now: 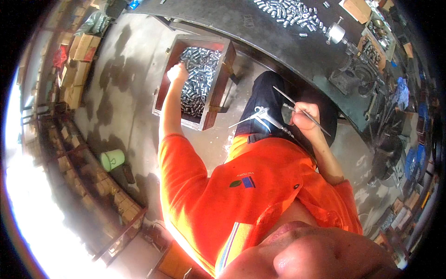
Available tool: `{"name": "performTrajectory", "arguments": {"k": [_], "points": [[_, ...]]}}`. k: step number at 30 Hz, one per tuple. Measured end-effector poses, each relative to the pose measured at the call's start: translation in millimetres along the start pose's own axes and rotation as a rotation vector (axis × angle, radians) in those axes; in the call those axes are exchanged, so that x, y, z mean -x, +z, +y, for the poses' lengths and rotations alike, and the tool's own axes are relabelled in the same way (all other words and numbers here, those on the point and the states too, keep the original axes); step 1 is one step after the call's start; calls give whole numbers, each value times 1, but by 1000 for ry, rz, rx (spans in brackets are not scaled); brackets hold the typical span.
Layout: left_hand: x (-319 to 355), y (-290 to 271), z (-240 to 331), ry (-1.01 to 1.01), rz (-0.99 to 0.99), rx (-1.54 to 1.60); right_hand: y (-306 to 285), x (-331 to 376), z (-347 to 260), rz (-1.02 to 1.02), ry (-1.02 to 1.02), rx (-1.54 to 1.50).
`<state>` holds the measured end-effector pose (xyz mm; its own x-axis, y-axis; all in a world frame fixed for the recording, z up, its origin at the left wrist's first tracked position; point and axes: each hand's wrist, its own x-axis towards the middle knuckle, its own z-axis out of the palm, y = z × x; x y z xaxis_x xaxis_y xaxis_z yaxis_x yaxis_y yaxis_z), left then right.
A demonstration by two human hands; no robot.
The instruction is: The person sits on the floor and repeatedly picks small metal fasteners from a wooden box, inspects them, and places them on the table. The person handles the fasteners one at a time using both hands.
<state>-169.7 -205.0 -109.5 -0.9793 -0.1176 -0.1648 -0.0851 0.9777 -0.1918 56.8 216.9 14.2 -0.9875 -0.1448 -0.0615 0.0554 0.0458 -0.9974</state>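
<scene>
My left hand (178,73) is over the left side of a wooden box (167,95) full of small shiny metal cylinders (200,69). Its fingers are curled together, and whatever they may hold is hidden. Toward the near end of the box the cylinders look darker. Above my lap, my right hand (306,116) is closed around a thin metal rod (290,96) that slants from upper left to lower right. A short second end pokes out beside the fingers. An air blow gun (264,114) with a narrow nozzle lies across my thigh, next to my right hand.
Ahead runs a dark workbench (218,16) with a heap of metal cylinders (292,14) and a round metal fixture (335,33). Tools, wrenches and a blue cloth (400,93) lie at the right. A pale green bucket (113,160) and stacked cartons (76,79) stand at the left.
</scene>
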Motion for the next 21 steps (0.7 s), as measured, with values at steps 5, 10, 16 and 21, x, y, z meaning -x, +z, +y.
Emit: {"name": "performTrajectory", "arguments": {"k": [5,10,16,21], "points": [[20,-18,-2,-34,81,145,2,0,0,15,8,-7],[44,-39,-9,-44,-63,1220,3,0,-3,-17,13,-101],[123,-91,58,333,-484,2091,10,-2,5,0,-36,51],[186,-108,131,429,-975,2231,14,-4,-15,1,-158,226]]}}
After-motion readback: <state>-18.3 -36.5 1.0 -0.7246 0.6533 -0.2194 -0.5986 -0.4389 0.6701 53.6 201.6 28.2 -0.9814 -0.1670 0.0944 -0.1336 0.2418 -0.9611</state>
